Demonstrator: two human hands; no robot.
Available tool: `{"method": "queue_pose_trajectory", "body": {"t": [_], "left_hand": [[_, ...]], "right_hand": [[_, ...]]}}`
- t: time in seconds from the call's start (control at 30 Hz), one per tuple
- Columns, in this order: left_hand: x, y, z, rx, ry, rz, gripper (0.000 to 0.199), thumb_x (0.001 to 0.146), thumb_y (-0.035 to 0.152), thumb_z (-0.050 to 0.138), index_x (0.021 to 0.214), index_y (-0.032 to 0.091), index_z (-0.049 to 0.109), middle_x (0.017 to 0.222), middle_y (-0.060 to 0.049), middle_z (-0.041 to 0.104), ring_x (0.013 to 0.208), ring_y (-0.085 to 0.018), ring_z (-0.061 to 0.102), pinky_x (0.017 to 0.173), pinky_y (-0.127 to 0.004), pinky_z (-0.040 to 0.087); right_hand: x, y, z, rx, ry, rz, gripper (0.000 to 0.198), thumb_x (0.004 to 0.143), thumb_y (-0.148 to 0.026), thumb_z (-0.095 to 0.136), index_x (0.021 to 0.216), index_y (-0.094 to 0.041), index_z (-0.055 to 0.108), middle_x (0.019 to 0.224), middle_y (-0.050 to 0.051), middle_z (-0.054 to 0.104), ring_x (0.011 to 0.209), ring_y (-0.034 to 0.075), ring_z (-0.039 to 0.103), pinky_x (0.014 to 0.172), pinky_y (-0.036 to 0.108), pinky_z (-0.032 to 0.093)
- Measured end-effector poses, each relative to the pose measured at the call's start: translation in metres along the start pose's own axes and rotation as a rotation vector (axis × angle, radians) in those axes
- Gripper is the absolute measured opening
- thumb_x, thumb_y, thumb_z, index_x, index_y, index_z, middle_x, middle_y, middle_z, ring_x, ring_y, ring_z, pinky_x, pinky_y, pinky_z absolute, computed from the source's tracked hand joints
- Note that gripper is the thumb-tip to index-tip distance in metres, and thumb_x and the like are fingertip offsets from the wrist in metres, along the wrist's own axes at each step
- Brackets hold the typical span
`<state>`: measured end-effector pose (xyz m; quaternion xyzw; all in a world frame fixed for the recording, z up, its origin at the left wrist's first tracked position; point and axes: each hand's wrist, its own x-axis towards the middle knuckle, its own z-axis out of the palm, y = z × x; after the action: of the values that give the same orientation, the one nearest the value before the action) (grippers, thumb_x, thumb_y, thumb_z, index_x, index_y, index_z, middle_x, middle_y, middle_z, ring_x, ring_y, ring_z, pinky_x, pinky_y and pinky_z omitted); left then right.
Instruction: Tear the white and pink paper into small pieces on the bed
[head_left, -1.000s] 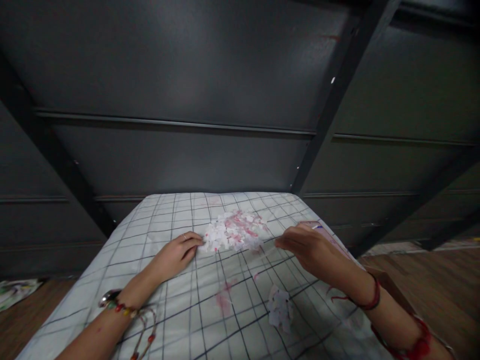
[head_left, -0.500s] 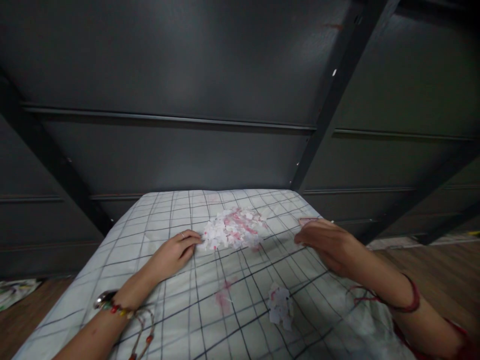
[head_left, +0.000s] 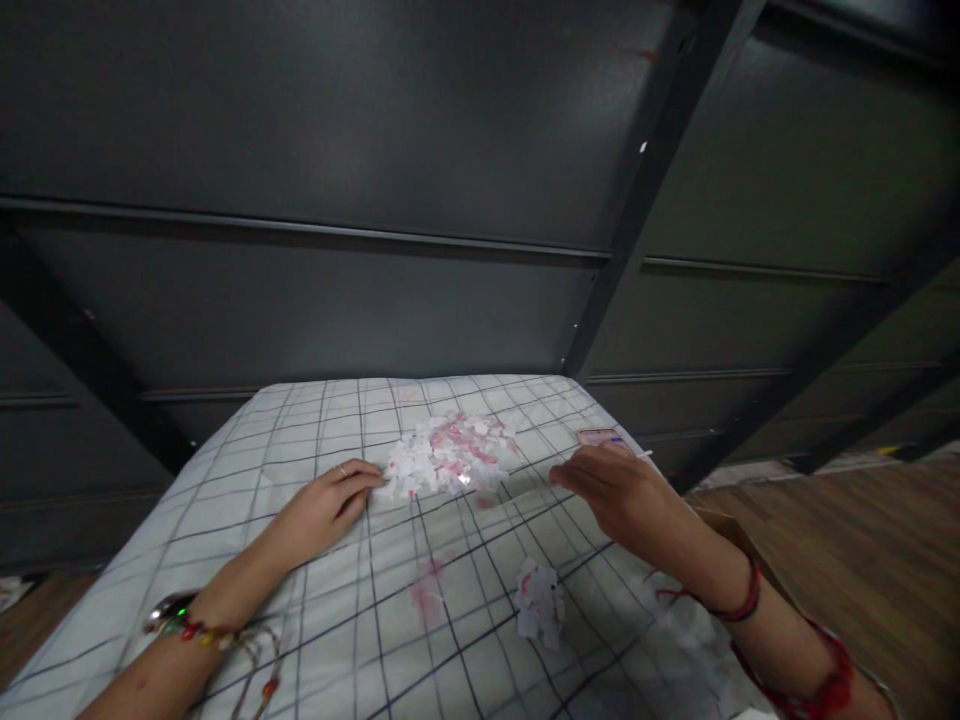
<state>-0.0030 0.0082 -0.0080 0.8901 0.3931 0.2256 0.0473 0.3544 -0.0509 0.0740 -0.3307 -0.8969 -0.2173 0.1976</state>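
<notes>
On the checked cloth lies a loose pile of white paper scraps [head_left: 424, 460], with pink-stained pieces on its right part. My left hand [head_left: 322, 508] rests palm down, its fingers stretched out and touching the pile's left edge. To the right of the pile, my right hand [head_left: 615, 495] hovers low over the cloth with its fingers pressed together, pointing left. Whatever is between those fingers, if anything, is hidden. A smaller clump of white scraps [head_left: 540, 603] lies nearer to me, between both arms.
A pinkish phone-like object [head_left: 600, 437] lies behind my right hand, near a thin white stick [head_left: 645, 454]. The checked cloth [head_left: 315, 620] has a pink stain [head_left: 427, 594]. A dark metal panel wall [head_left: 360, 310] rises behind the table. Wooden floor [head_left: 840, 540] shows at right.
My right hand has moved left, toward the pile, uncovering more of the phone-like object. My left hand stays at the pile's edge. The whole view has shifted slightly.
</notes>
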Motion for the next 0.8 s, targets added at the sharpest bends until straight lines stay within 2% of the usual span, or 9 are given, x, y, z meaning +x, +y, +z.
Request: {"method": "queue_pose_trajectory", "body": {"t": [0.2,0.47,0.63,0.8], "left_hand": [[0.001,0.002,-0.001,-0.015,0.011,-0.002,0.031,0.086,0.022,0.035,0.098,0.019,0.063,0.104,-0.005,0.062,0.097,-0.017,0.058,0.089,-0.032,0.047],[0.0,0.0,0.0,-0.024,0.007,-0.002,0.029,0.086,0.02,0.036,0.1,0.02,0.062,0.105,-0.004,0.062,0.097,-0.017,0.058,0.089,-0.032,0.047],[0.0,0.0,0.0,-0.011,0.008,0.006,0.03,0.086,0.02,0.035,0.1,0.019,0.062,0.105,-0.005,0.062,0.098,-0.017,0.058,0.089,-0.031,0.047],[0.0,0.002,-0.001,-0.009,0.005,0.007,0.03,0.086,0.02,0.034,0.1,0.018,0.062,0.105,-0.005,0.061,0.098,-0.016,0.057,0.089,-0.03,0.046]], "right_hand": [[0.001,-0.004,0.0,-0.062,-0.021,0.041,0.032,0.076,0.002,0.036,0.083,-0.015,0.062,0.07,0.006,0.059,0.065,0.016,0.05,0.065,0.03,0.04],[0.008,-0.023,0.002,0.102,0.014,0.0,0.033,0.075,0.004,0.035,0.088,-0.014,0.059,0.073,0.005,0.061,0.068,0.016,0.052,0.063,0.029,0.041],[0.008,-0.022,-0.001,0.005,0.014,0.035,0.031,0.075,0.004,0.035,0.084,-0.012,0.06,0.066,0.005,0.059,0.061,0.016,0.05,0.058,0.029,0.039],[0.009,-0.036,-0.003,0.089,-0.003,-0.055,0.032,0.077,0.003,0.034,0.089,-0.013,0.058,0.071,0.005,0.06,0.066,0.015,0.052,0.062,0.029,0.041]]}}
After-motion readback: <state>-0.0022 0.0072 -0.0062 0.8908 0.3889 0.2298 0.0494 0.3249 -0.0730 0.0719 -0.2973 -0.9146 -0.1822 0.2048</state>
